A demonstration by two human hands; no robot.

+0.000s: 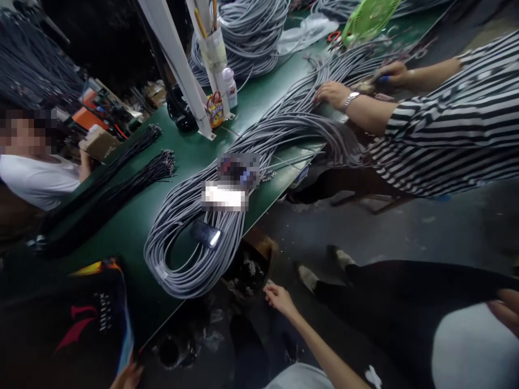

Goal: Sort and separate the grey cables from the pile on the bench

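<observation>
Brown bin (271,249) w/ pale scraps (252,268), nr R hand (279,298)

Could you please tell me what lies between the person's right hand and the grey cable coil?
In the head view, a brown-rimmed container holding pale scraps appears between the right hand and the grey cable coil.

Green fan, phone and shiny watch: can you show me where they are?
Green fan (370,21), head view: on its grille.
Phone (204,233), head view: on its dark face.
Shiny watch (351,100), head view: on its band.
</observation>
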